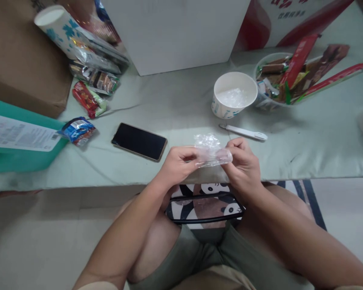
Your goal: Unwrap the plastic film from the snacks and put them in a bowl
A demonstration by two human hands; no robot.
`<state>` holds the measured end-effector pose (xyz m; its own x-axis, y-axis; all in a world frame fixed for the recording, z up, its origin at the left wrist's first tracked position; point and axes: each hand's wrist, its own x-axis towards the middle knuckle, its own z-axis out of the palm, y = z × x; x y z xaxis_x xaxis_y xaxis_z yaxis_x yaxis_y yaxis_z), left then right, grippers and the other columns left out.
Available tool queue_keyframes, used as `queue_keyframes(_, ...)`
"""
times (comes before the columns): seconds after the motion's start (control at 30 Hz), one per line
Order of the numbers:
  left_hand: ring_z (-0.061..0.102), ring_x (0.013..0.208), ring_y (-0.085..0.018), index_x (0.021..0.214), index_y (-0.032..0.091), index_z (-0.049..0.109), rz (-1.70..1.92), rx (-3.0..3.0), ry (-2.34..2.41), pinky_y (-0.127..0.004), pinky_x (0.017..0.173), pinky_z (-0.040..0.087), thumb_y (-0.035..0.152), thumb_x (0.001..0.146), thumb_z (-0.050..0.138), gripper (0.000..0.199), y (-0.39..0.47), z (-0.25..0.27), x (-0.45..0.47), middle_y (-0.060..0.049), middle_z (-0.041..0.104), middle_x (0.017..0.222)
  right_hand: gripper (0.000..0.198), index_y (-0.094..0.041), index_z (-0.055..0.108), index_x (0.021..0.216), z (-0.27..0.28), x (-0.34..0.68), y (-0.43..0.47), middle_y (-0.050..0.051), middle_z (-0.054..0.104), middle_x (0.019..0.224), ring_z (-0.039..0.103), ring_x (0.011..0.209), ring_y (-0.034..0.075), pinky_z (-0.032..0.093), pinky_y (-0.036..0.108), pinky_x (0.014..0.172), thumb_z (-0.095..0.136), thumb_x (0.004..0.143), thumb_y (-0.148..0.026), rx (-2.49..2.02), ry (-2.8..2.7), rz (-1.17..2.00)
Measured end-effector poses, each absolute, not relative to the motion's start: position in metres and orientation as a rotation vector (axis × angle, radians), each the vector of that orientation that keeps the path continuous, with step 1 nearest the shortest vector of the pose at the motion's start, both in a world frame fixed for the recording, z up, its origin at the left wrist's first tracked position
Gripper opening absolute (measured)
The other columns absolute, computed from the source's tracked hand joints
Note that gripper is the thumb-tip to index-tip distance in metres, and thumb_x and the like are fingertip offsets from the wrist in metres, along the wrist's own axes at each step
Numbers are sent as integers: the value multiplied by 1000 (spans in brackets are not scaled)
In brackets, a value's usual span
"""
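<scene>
My left hand (179,164) and right hand (245,166) both pinch the thin, clear, crinkled plastic film (208,142) over the near edge of the pale green cloth-covered table (181,100). An uneven pull could, I think, tear it or slip it from my fingers. A careless right-hand sweep could knock the slim white cutter-like tool (245,132) just beyond, or tip the white paper cup (226,111).

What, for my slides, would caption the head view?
Both hands pinch crinkled clear plastic film near a white paper cup.
</scene>
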<state>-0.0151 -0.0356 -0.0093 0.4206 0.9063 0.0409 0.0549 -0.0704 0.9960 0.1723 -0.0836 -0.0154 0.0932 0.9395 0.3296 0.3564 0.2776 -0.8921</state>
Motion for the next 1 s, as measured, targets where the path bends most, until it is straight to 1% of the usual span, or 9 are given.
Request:
queue_keyframes(0.17, 72, 75, -18, 70, 20, 78, 970, 1443, 983, -30, 70, 59, 32, 80, 77, 16, -34, -6, -15, -7, 79, 81, 11, -26, 70, 82, -17, 172, -77, 2, 53, 89, 53, 86, 16, 49, 33, 78, 73, 89, -34, -1364, -1358, 706)
queue_keyframes(0.3, 60, 61, -12, 62, 19, 70, 997, 1459, 980, -26, 58, 50, 27, 79, 74, 19, -33, -3, -12, -2, 68, 66, 26, -23, 56, 85, -22, 167, -70, 1, 58, 87, 58, 80, 14, 52, 30, 72, 71, 87, -44, -1318, -1151, 1179)
queue_keyframes(0.4, 55, 60, -10, 62, 18, 62, 993, 1442, 954, -25, 59, 49, 25, 76, 74, 20, -32, -4, -9, 1, 60, 64, 42, -25, 44, 91, -26, 165, -66, -4, 59, 82, 59, 73, 12, 53, 28, 70, 78, 79, -46, -1232, -923, 1360)
queue_keyframes(0.57, 50, 60, -6, 79, 21, 49, 1001, 1296, 919, -19, 60, 46, 17, 69, 74, 27, -32, -13, -3, 6, 53, 71, 64, -29, 39, 112, -27, 165, -60, -3, 65, 92, 65, 80, 13, 56, 30, 75, 84, 68, -42, -1162, -736, 1505)
queue_keyframes(0.67, 57, 68, -6, 95, 24, 45, 980, 1182, 921, -19, 65, 50, 16, 65, 77, 44, -32, -18, -1, 5, 57, 87, 66, -29, 38, 114, -27, 166, -58, -2, 66, 93, 65, 81, 14, 56, 31, 77, 84, 69, -41, -1179, -775, 1507)
queue_keyframes(0.73, 65, 77, -9, 108, 27, 43, 942, 1107, 911, -22, 72, 54, 21, 63, 82, 60, -30, -20, 0, 2, 62, 98, 66, -29, 39, 116, -29, 166, -57, -2, 64, 93, 64, 82, 14, 56, 31, 78, 84, 68, -39, -1177, -820, 1477)
queue_keyframes(0.8, 69, 83, -14, 118, 27, 43, 899, 1064, 911, -25, 75, 56, 30, 65, 86, 69, -28, -21, 1, -1, 65, 100, 67, -29, 41, 120, -31, 166, -57, -1, 63, 95, 64, 84, 15, 56, 32, 79, 83, 68, -37, -1171, -885, 1438)
queue_keyframes(0.87, 69, 83, -15, 118, 24, 48, 876, 1053, 931, -27, 75, 56, 40, 68, 87, 65, -26, -22, 2, -3, 68, 97, 66, -29, 42, 124, -32, 166, -58, 1, 62, 97, 65, 87, 17, 57, 33, 80, 81, 70, -36, -1170, -954, 1398)
queue_keyframes(1.0, 63, 76, -14, 95, 18, 61, 877, 1122, 981, -26, 72, 52, 49, 76, 81, 41, -25, -21, 3, -2, 67, 86, 62, -29, 46, 124, -32, 166, -60, 3, 64, 103, 67, 92, 18, 58, 35, 82, 79, 73, -37, -1173, -1008, 1363)
